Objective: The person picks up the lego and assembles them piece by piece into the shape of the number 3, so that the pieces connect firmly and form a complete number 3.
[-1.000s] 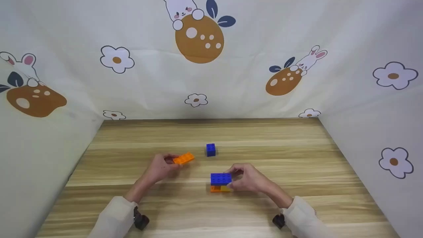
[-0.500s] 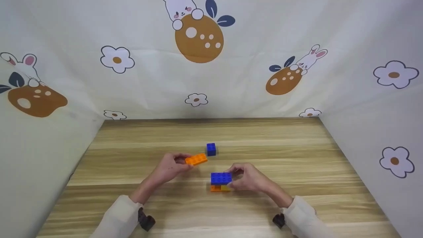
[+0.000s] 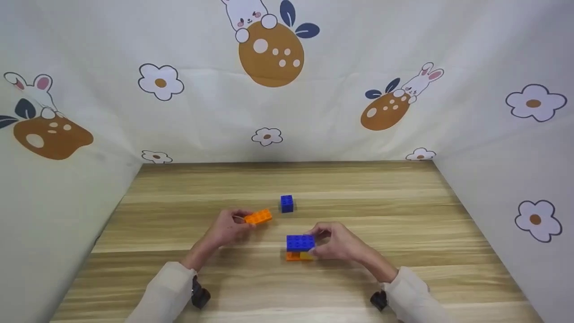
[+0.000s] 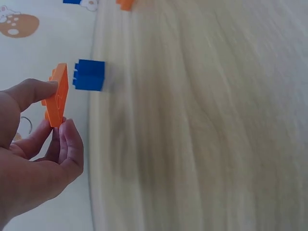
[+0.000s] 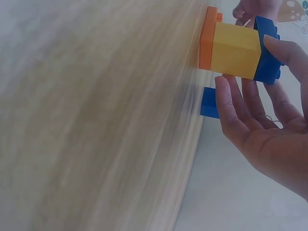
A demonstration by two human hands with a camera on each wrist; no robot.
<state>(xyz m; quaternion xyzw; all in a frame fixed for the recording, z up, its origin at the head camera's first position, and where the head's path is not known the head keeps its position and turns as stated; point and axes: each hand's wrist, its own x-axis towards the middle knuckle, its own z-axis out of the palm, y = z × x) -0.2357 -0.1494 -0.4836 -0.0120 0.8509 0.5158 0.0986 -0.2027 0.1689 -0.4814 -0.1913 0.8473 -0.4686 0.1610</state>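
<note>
My left hand (image 3: 228, 228) pinches a flat orange building brick (image 3: 258, 217) between thumb and fingers, held above the table; the left wrist view shows the brick (image 4: 58, 96) edge-on with its hollow underside. My right hand (image 3: 339, 242) grips the right side of a small stack. On top of that stack sits a flat blue brick (image 3: 300, 242). A yellow block (image 5: 236, 50) stands under its right part, on a flat orange base brick (image 5: 208, 38). Behind both hands, a separate small blue block (image 3: 287, 203) stands on the table.
The wooden table (image 3: 381, 193) runs back to a pale curtain (image 3: 202, 116) printed with rabbits, fruit and flowers, which also hangs at both sides. A dark wrist camera (image 3: 200, 294) is strapped below the left sleeve, another camera (image 3: 379, 299) below the right.
My left hand carried the orange brick to the right toward the blue block, then drew back a little to the left. My right hand and the stack have stayed in place.
</note>
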